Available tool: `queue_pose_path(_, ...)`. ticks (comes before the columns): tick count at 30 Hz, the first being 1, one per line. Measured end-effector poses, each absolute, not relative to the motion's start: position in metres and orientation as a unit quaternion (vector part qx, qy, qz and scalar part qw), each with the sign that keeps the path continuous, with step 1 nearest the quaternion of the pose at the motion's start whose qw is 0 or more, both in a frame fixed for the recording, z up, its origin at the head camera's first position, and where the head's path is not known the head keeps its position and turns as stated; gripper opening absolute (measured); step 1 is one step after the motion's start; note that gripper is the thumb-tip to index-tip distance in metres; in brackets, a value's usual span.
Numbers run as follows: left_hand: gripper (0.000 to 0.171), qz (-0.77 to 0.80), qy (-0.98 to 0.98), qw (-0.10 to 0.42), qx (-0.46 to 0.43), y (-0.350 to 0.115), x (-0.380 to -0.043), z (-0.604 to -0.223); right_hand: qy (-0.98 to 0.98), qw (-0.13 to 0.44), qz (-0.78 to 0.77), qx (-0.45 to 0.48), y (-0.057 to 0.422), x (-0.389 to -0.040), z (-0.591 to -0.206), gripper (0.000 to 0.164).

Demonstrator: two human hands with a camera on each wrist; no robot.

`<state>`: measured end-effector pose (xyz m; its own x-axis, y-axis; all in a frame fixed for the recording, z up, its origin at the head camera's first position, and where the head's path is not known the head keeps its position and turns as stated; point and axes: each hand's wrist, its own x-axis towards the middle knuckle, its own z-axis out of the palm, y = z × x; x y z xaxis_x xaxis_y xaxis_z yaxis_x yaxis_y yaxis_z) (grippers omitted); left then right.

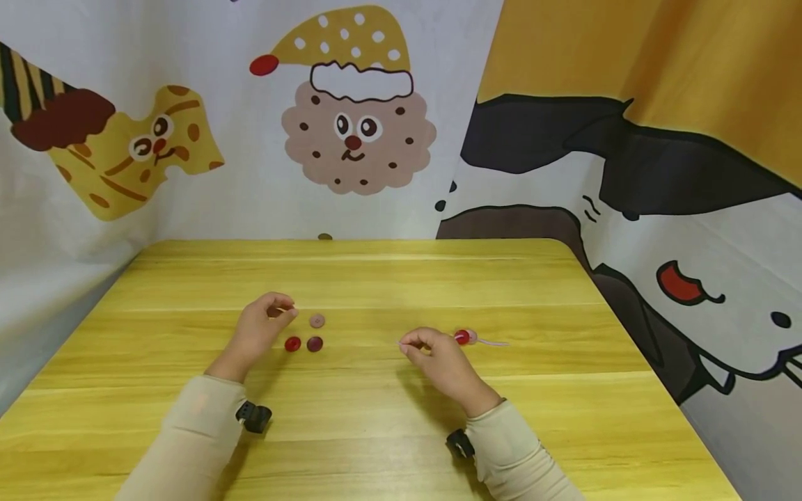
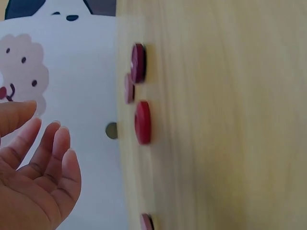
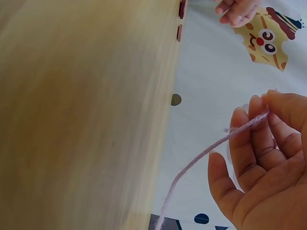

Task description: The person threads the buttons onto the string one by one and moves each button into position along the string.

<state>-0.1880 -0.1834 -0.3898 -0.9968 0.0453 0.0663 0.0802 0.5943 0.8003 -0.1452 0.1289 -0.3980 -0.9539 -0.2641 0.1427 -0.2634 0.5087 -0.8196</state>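
Note:
In the head view, my right hand (image 1: 441,358) pinches the end of a pink yarn (image 3: 192,163) between thumb and fingertips. The yarn runs back past the hand through a red button (image 1: 461,337) and a pink button (image 1: 473,337), and its tail lies on the table to the right. My left hand (image 1: 260,330) hovers beside loose buttons, its fingers loosely bent and holding nothing visible. Close to it lie a bright red button (image 1: 292,344), a dark maroon button (image 1: 315,344) and a pale pink button (image 1: 317,321). Another pinkish button (image 2: 145,222) shows at the left wrist view's bottom edge.
A wood-grain table (image 1: 376,431) lies beneath both hands. Behind it hangs a curtain (image 1: 232,202) printed with cartoon figures. Each wrist wears a black strapped device (image 1: 253,416), over beige sleeves (image 1: 194,424).

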Motion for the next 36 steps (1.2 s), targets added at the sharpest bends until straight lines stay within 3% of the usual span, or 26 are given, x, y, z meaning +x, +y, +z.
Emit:
queue_pose_path(15, 0.031, -0.442, -0.897, 0.011, -0.010, -0.209, -0.194, -0.393, 0.866, -0.008, -0.474, -0.158, 0.132, -0.146, -0.398, 0.009)
queue_pose_path(36, 0.041, -0.422, -0.904, -0.070, 0.007, -0.241, -0.195, -0.403, 0.869, -0.004, -0.471, -0.151, 0.135, -0.144, -0.396, 0.009)
